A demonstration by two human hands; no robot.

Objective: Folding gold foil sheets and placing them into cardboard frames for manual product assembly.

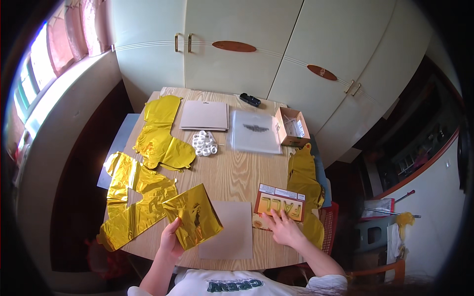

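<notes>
My left hand (171, 239) grips the lower left edge of a folded gold foil balloon (195, 219), thumb on top, and holds it over the left part of a plain grey-brown cardboard sheet (232, 234). Over on the right, my right hand (285, 231) rests with its fingers stretched out on a printed card (279, 193). That card is orange-red and white, with pictured gold letter balloons. Flat gold foil balloons (143, 202) lie along the left side of the table, another one (163, 143) farther back. More gold foil (302, 170) lies along the right edge, partly under the card.
Toward the back of the wooden table (237, 177) are a stack of cardboard sheets (204, 116), white rings in a bag (204, 143), clear plastic sleeves (254, 133), an open box (292, 127) and a black object (250, 100). Cabinets (237, 64) stand behind; a red chair (332, 222) is at right.
</notes>
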